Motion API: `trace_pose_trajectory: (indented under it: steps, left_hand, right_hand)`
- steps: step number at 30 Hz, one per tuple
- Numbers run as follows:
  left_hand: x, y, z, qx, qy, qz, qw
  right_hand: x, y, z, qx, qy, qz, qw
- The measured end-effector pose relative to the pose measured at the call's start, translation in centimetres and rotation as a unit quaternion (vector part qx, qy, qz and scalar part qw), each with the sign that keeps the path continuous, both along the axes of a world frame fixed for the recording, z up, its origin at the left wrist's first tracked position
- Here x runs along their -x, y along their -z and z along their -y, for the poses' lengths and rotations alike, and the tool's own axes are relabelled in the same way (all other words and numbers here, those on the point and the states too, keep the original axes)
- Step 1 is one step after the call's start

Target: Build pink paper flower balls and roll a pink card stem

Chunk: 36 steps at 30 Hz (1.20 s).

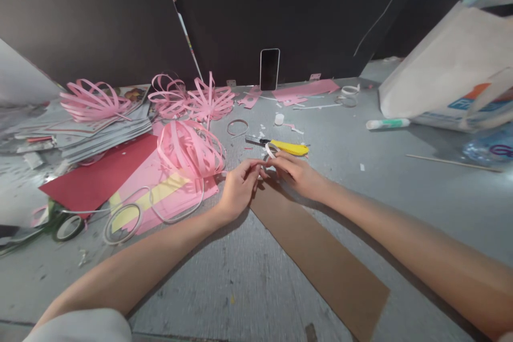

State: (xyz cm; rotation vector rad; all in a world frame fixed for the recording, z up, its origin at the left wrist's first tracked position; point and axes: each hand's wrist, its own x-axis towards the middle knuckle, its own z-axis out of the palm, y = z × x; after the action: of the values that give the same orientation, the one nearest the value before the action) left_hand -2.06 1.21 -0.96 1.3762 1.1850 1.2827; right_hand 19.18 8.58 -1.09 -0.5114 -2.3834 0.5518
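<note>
My left hand (239, 191) and my right hand (298, 175) meet over the far end of a long brown cardboard strip (320, 256). A narrow white tape roll (272, 148) stands up from the fingers of my right hand, which are closed on it. My left thumb and fingers are pinched together by the cardboard's end, and what lies between them is too small to make out. Just beyond the hands lies a yellow utility knife (286, 147), its dark blade end toward the left. Left of my hands rests a ball of looped pink paper strips (190, 150).
More pink strip loops (210, 99) and a paper stack (104, 139) lie left, near green-handled scissors (68, 227). A phone (269, 69) leans against the dark back panel. On the right are a glue stick (388, 124), a thin stick (452, 163) and a white bag (444, 69).
</note>
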Motion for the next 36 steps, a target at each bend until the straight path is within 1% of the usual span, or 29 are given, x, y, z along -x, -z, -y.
trace_pose_trajectory:
  steps: [3,8,14,19,24,32,36]
  left_hand:
    - [0.0,0.0,0.0,0.004,-0.004,0.001,1.000]
    - [-0.1,-0.1,-0.1,0.013,-0.012,0.025,1.000]
    - [-0.3,-0.4,-0.1,0.014,-0.005,0.049,0.999]
    - [-0.2,0.0,-0.1,0.011,-0.004,0.047,0.999]
    - [-0.1,0.3,-0.1,0.008,-0.009,0.028,1.000]
    - [0.1,0.2,-0.4,-0.001,0.003,-0.031,1.000]
    - [0.2,0.2,-0.3,0.006,0.008,-0.048,0.999]
  right_hand:
    - [0.1,0.0,0.1,0.016,0.008,0.004,1.000]
    - [0.2,-0.1,0.2,0.067,0.030,-0.001,0.997]
    - [0.0,0.6,0.2,0.110,0.051,-0.016,0.992]
    - [-0.1,0.8,0.2,0.145,0.069,-0.011,0.987]
    - [-0.1,0.7,0.2,0.135,0.061,-0.007,0.989]
    - [0.1,0.0,0.4,0.061,0.053,-0.016,0.997]
    - [0.1,-0.2,0.6,0.054,0.045,-0.024,0.997]
